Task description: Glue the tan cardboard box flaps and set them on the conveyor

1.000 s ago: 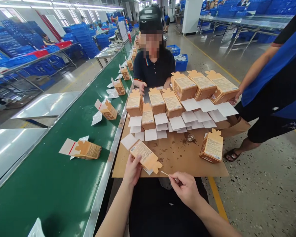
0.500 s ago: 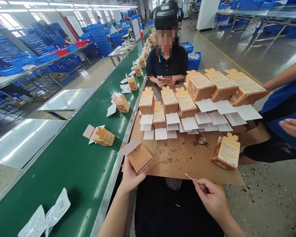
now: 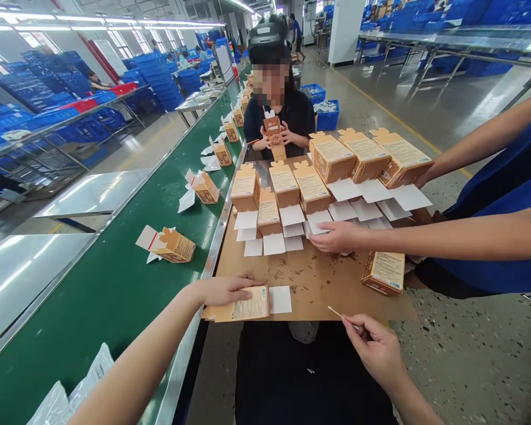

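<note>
My left hand [image 3: 228, 290] grips a brown printed carton [image 3: 252, 304] from above, and the carton lies on its side at the near left edge of the cardboard-covered table [image 3: 310, 295]. A white flap sticks out from the carton's right end. Between the thumb and fingers of my right hand [image 3: 371, 339] is a thin white-tipped swab [image 3: 335, 311], its tip pointing up and left over the table's front edge. Brown smears mark the cardboard beyond the swab.
Several cartons with white flaps [image 3: 285, 183] stand across the table; another carton [image 3: 384, 271] sits at right. A co-worker's arm [image 3: 407, 236] reaches in from the right. A person opposite holds a carton [image 3: 273, 136]. Left runs a green conveyor [image 3: 128, 295] bearing cartons and silvery pouches.
My left hand has turned the carton over and laid it on the table. The co-worker's hand at right has reached to the flaps. The person opposite has raised a carton. The view has shifted.
</note>
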A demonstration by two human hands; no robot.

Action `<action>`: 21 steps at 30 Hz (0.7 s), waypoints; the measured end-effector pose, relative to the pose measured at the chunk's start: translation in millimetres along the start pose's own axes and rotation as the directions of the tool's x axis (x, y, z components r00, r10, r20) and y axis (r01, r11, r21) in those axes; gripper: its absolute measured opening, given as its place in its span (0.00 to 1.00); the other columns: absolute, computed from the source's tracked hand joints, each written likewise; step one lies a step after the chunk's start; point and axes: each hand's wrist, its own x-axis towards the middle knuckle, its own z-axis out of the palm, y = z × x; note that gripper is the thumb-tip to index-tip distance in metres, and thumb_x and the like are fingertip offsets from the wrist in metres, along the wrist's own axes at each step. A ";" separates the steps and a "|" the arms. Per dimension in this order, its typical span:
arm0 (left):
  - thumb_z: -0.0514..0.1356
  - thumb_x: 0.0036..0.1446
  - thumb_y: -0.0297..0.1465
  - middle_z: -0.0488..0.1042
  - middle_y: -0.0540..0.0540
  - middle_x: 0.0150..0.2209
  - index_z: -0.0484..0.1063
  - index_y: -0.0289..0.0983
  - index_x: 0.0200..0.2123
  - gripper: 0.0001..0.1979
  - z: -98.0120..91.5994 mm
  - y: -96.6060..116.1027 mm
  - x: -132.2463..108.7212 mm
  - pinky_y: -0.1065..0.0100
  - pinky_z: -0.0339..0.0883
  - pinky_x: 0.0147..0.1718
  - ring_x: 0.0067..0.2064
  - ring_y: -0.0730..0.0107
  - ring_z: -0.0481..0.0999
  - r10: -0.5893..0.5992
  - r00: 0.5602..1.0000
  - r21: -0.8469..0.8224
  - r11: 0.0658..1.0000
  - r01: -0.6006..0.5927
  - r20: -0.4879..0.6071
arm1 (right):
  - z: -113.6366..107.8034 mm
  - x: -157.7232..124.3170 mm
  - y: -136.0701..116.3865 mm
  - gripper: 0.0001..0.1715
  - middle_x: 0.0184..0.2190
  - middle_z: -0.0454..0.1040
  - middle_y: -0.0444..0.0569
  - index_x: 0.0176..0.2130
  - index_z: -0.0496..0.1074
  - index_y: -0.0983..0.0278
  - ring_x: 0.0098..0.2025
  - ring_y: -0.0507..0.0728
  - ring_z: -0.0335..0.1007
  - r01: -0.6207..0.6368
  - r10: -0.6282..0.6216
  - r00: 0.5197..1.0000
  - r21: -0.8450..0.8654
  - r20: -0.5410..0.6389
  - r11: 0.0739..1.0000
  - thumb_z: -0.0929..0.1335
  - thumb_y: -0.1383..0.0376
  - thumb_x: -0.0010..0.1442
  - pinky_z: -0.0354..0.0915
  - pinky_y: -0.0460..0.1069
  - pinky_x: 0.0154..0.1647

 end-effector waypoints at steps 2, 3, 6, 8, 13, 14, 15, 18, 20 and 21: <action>0.63 0.79 0.44 0.88 0.42 0.67 0.88 0.55 0.67 0.20 -3.7 6.6 2.0 0.52 0.81 0.65 0.67 0.48 0.88 0.059 0.996 0.160 0.986 -0.047 -0.066 | -0.7 -2.3 -0.2 0.19 0.20 0.70 0.43 0.34 0.87 0.54 0.19 0.55 0.64 -0.006 0.006 1.000 0.007 0.019 1.000 0.76 0.52 0.77 0.65 0.51 0.16; 0.61 0.80 0.42 0.87 0.42 0.67 0.88 0.55 0.66 0.20 -1.4 9.7 -2.6 0.51 0.80 0.66 0.68 0.47 0.86 0.089 0.985 0.236 0.970 -0.053 -0.146 | -1.6 -3.7 -0.2 0.18 0.21 0.70 0.43 0.34 0.86 0.53 0.18 0.55 0.64 -0.011 0.011 1.000 0.008 0.025 1.000 0.76 0.52 0.77 0.64 0.51 0.16; 0.57 0.82 0.42 0.87 0.39 0.63 0.87 0.51 0.65 0.20 31.2 18.5 -27.4 0.48 0.80 0.65 0.64 0.47 0.86 0.109 0.849 0.341 0.936 0.087 -0.516 | -5.0 -8.4 0.7 0.20 0.20 0.69 0.43 0.32 0.85 0.54 0.18 0.55 0.62 -0.028 0.028 1.000 0.005 0.010 1.000 0.76 0.51 0.76 0.63 0.51 0.15; 0.58 0.83 0.43 0.84 0.36 0.58 0.84 0.46 0.69 0.22 74.8 23.4 -40.5 0.47 0.81 0.63 0.59 0.48 0.85 0.055 0.651 0.275 0.931 0.241 -0.757 | -6.0 -10.7 2.1 0.21 0.20 0.69 0.43 0.31 0.84 0.54 0.18 0.56 0.62 -0.035 0.035 0.999 0.000 0.003 0.999 0.76 0.50 0.75 0.63 0.51 0.14; 0.72 0.72 0.50 0.80 0.33 0.61 0.79 0.49 0.78 0.35 176.8 21.3 -29.7 0.33 0.72 0.71 0.63 0.36 0.82 -0.060 0.444 0.173 0.867 0.467 -0.894 | -5.6 -3.9 4.5 0.24 0.19 0.67 0.42 0.29 0.82 0.54 0.18 0.55 0.61 -0.062 0.062 0.998 -0.002 0.030 0.998 0.76 0.48 0.74 0.63 0.50 0.16; 0.72 0.72 0.49 0.81 0.33 0.62 0.81 0.52 0.76 0.33 182.6 18.4 -25.4 0.30 0.65 0.75 0.65 0.35 0.81 -0.059 0.465 0.185 0.868 0.461 -0.883 | -6.2 -0.1 4.5 0.24 0.19 0.67 0.41 0.28 0.82 0.54 0.18 0.55 0.61 -0.068 0.068 0.997 -0.003 0.046 0.998 0.76 0.48 0.74 0.63 0.50 0.17; 0.71 0.72 0.46 0.82 0.33 0.63 0.83 0.55 0.74 0.29 183.0 15.3 -23.1 0.28 0.58 0.79 0.67 0.34 0.81 -0.049 0.491 0.200 0.875 0.442 -0.870 | -7.2 4.1 4.3 0.24 0.19 0.67 0.41 0.28 0.82 0.54 0.19 0.55 0.62 -0.072 0.072 0.995 -0.003 0.066 0.997 0.76 0.49 0.74 0.64 0.50 0.18; 0.68 0.73 0.39 0.84 0.36 0.66 0.84 0.60 0.72 0.27 166.8 5.7 -33.1 0.25 0.42 0.83 0.73 0.31 0.78 -0.010 0.578 0.229 0.912 0.340 -0.816 | -12.1 15.6 3.9 0.22 0.20 0.68 0.42 0.29 0.82 0.54 0.19 0.56 0.62 -0.075 0.075 0.989 -0.007 0.127 0.997 0.76 0.50 0.74 0.64 0.52 0.19; 0.69 0.72 0.39 0.82 0.36 0.70 0.85 0.61 0.71 0.27 158.4 0.2 -47.5 0.23 0.41 0.84 0.77 0.29 0.74 -0.001 0.585 0.199 0.940 0.276 -0.811 | -15.2 19.2 4.4 0.22 0.20 0.69 0.42 0.30 0.83 0.54 0.19 0.57 0.63 -0.070 0.070 0.986 -0.006 0.152 0.998 0.76 0.50 0.75 0.64 0.52 0.19; 0.70 0.71 0.41 0.80 0.36 0.71 0.86 0.59 0.70 0.27 157.5 -2.5 -53.4 0.23 0.44 0.83 0.77 0.28 0.74 -0.013 0.551 0.152 0.956 0.252 -0.835 | -16.2 19.6 4.7 0.22 0.20 0.69 0.43 0.30 0.84 0.53 0.19 0.57 0.64 -0.068 0.068 0.985 -0.006 0.156 0.998 0.75 0.49 0.75 0.65 0.52 0.19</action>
